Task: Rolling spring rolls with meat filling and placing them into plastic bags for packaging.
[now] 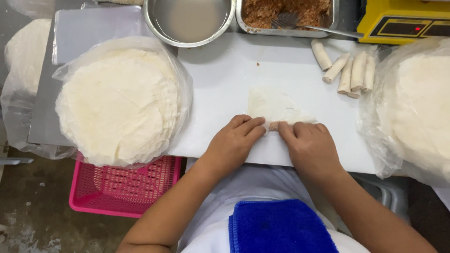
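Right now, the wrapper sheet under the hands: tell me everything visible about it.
The wrapper sheet is thin, pale and slightly translucent, like soft dough skin. It lies flat on the white board, its far part spread out and creased. Its near edge is rolled up; a bit of brownish filling shows between the left hand and right hand, whose fingers press on the roll.

Stack of round wrappers in clear plastic [119, 100], L side of tabletop [220, 75]. Metal bowl w/ cloudy liquid [190, 21] at top centre; beside it, metal tray of brown filling [286, 14] w/ fork [293, 22]. Yellow scale [405, 21], top R. Five finished rolls [349, 70] below it. Second bagged wrapper stack [417, 110] at R edge. Pink basket [124, 187] and blue towel [279, 227] below tabletop.
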